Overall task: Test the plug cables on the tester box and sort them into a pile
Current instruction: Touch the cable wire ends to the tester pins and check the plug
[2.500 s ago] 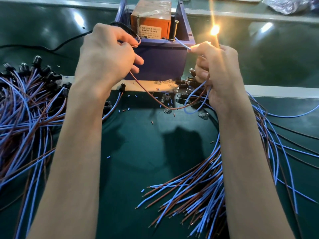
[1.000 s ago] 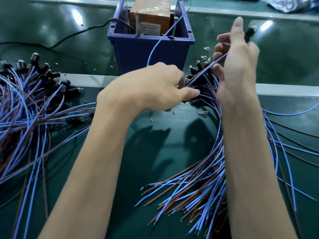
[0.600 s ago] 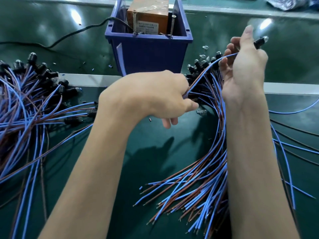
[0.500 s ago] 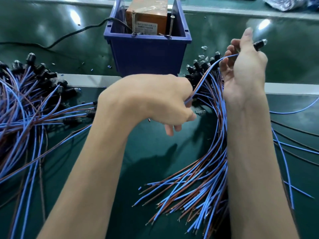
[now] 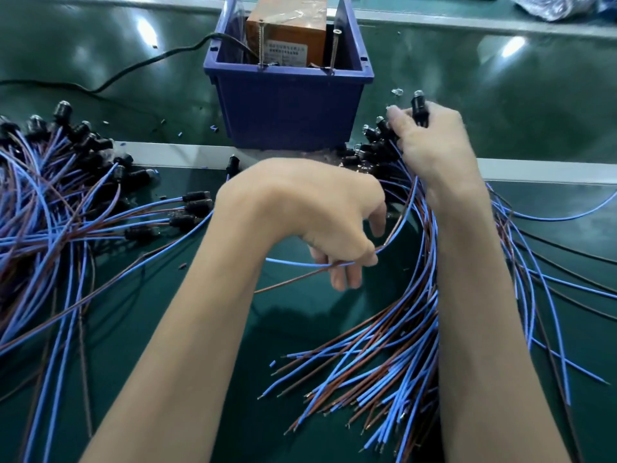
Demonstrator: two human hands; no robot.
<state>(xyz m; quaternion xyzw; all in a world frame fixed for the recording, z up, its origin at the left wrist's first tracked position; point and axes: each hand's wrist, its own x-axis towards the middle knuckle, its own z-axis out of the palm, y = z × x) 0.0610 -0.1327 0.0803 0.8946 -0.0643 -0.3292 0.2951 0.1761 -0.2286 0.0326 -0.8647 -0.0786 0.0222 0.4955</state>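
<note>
The tester box (image 5: 287, 105) is a blue bin at the top centre, holding an orange unit (image 5: 293, 35) and two upright screws. My right hand (image 5: 430, 142) grips the black plug (image 5: 418, 106) of one cable, just right of the box. My left hand (image 5: 320, 215) pinches that cable's blue and brown wires (image 5: 300, 270) in the middle of the mat. A pile of plug cables (image 5: 50, 202) lies on the left. A second bundle (image 5: 394, 355) fans out under my right forearm.
A black power cord (image 5: 140, 65) runs from the box to the left edge. A grey metal strip (image 5: 173, 155) crosses the green mat behind the piles. Loose wires (image 5: 551, 279) trail off to the right. A crinkled plastic bag (image 5: 561, 8) sits at the top right.
My right hand has come down with the plug from a raised position to the heap of plugs beside the box. My left hand has slid down along the wires toward the mat.
</note>
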